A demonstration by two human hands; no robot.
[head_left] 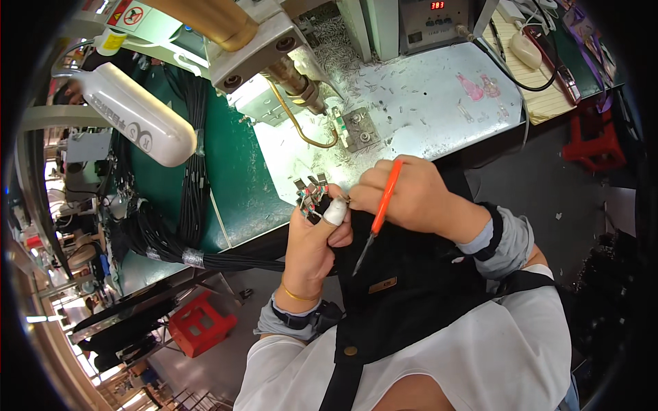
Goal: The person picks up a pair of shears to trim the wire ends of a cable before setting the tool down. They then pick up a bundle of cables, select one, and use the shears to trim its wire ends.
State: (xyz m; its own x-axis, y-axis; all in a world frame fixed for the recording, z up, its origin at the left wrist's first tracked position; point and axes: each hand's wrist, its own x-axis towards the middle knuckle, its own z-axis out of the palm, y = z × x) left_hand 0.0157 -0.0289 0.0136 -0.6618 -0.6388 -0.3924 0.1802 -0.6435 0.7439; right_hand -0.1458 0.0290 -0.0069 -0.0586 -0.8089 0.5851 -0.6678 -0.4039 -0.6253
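My left hand (307, 248), its thumb wrapped in white tape, is closed around several cable ends (314, 194). Small dark and metallic connectors with bits of coloured wire stick up above its fingers. Close against it, my right hand (415, 198) is curled, with an orange-handled tool (387, 195) lodged in it. The tool's narrow dark metal tip points down toward my apron; its exact kind is unclear. The right fingertips meet the left thumb at the connectors, and whatever they pinch there is too small to make out.
Ahead stands a press machine (295, 79) over a small metal fixture (361, 130). Metal scraps litter the pale work plate (439, 103). Black cable bundles (195, 171) lie on the green mat at left. A white cylinder (140, 116) hangs upper left; a control box (435, 24) stands behind.
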